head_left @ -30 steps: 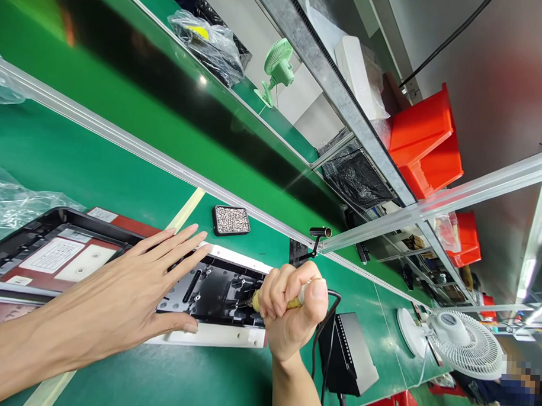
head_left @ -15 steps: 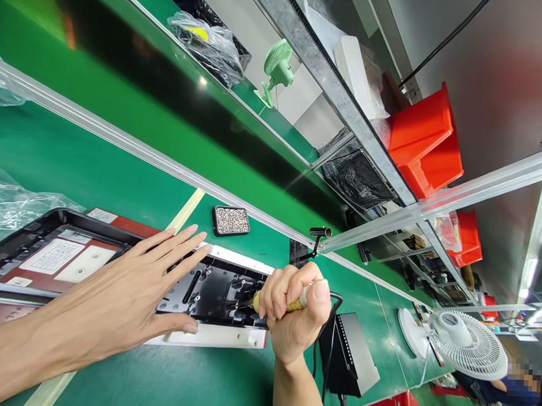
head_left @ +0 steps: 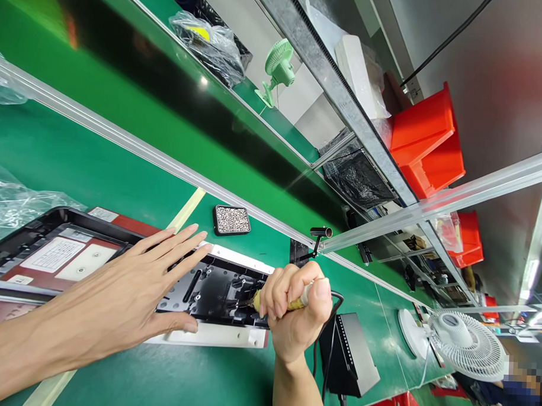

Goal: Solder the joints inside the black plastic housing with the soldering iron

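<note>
My right hand [head_left: 298,310] is wrapped round the yellowish handle of a corded soldering iron [head_left: 259,300]. Its metal tip points down into the right end of a long black plastic housing [head_left: 210,292]; the exact contact spot is too small to make out. My left hand [head_left: 157,276] lies across the housing with fingers spread, thumb by the near edge and fingertips by the far edge. Pale fixture bars [head_left: 222,335] run along both long sides of the housing. Left of my wrist, the housing widens into a frame round a labelled reddish-brown board [head_left: 41,272].
A small black tray [head_left: 232,220] of tiny silvery metal parts sits beyond the housing. To the right are a black box [head_left: 348,354] with cables, and a white fan [head_left: 466,346]. An aluminium rail [head_left: 135,149] crosses behind. Clear plastic wrap [head_left: 22,212] lies at left.
</note>
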Available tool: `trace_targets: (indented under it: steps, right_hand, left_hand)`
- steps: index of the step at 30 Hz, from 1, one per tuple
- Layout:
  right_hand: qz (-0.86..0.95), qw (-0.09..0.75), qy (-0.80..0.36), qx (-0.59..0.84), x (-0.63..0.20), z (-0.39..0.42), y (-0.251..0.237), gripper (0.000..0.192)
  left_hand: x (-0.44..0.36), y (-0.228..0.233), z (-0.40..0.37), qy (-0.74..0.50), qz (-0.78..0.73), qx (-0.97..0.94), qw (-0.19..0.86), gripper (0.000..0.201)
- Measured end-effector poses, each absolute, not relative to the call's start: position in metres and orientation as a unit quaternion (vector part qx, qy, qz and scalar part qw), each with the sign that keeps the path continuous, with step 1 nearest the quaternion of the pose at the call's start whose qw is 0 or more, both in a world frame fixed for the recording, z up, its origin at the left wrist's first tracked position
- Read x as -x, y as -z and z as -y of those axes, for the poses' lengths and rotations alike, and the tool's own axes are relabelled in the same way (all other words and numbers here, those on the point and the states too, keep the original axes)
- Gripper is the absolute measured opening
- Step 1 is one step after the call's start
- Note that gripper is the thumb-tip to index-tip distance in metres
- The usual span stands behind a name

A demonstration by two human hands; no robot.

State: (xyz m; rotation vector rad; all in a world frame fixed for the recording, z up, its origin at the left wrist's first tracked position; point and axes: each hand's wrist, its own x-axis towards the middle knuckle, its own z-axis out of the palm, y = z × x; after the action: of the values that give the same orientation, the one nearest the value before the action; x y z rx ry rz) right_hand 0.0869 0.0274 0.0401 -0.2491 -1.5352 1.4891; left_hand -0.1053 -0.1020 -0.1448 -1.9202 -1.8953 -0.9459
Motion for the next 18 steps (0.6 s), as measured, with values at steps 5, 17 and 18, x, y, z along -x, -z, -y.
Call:
trace_targets:
  steps: [5,17,18]
  right_hand:
    - [0.634,0.468,-0.608,0.099,-0.089,-0.029,-0.041,0.064]
    - [0.629,0.444,-0.634,0.066,-0.092,-0.033,-0.040,0.060]
    - [0.630,0.443,-0.634,0.064,-0.093,-0.033,-0.041,0.060]
  left_hand:
    - [0.106,0.152,0.102,0.325,0.667,0.661,0.108,0.134]
    - [0.106,0.140,0.102,0.307,0.653,0.671,0.174,0.130]
    - [0.106,0.140,0.102,0.307,0.652,0.671,0.174,0.130]
